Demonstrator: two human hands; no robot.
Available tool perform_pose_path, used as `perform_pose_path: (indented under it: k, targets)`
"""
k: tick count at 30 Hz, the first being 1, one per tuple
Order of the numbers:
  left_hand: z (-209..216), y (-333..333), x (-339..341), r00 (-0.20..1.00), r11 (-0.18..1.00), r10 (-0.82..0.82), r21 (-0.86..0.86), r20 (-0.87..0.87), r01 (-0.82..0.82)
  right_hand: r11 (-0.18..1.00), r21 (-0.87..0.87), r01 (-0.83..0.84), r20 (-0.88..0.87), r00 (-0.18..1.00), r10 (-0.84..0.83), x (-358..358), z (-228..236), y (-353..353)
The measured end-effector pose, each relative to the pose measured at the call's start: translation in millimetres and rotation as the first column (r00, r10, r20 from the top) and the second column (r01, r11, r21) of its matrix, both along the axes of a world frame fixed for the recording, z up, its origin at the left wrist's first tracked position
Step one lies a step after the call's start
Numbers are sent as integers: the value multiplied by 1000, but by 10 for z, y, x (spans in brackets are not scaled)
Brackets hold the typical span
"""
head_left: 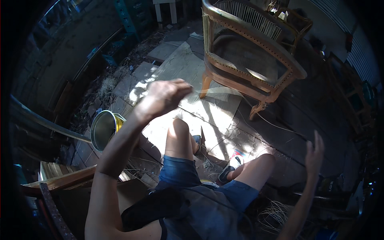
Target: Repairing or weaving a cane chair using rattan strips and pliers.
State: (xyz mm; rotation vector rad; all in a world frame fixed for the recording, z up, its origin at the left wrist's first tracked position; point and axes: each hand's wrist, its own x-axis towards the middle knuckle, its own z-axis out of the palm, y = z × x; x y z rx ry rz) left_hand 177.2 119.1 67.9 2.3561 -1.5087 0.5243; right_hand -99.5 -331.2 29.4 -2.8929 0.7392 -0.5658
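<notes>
Near the chair edge (227,68) — left hand (165,97), fingers together | right hand (315,155), fingers apart | wide room between

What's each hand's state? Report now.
Left hand: fingers curled; can't tell whether it holds anything.
Right hand: fingers extended; can't tell whether it holds the strand.

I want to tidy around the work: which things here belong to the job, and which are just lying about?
Likely in the job:
front chair
long strand, running toward the right hand; whether the fingers grip it is unclear
loose strands by the right forearm

Apparently lying about:
yellow bucket
teal crates
</notes>
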Motion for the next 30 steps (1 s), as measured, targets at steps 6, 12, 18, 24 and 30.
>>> perform_pose_path:
  k: [6,12,18,24,30]
  targets:
    - [-20,-923,-510,973,980,-147,106,-177,167,757,194,-623,164,782,602,1047,-128,1819]
    - [110,-212,543,896,955,296,79,-332,-287,883,406,-235,153,970,188,859,-318,815]
    - [229,-230,926,771,869,478,101,-420,-484,899,414,-143,1,988,156,830,-366,396]
    - [191,-360,1174,832,874,486,182,-269,-451,955,187,232,-516,850,-105,808,-507,98]
    - [116,-1278,706,950,905,-31,395,-310,158,838,178,-516,248,847,469,1758,-299,1112]
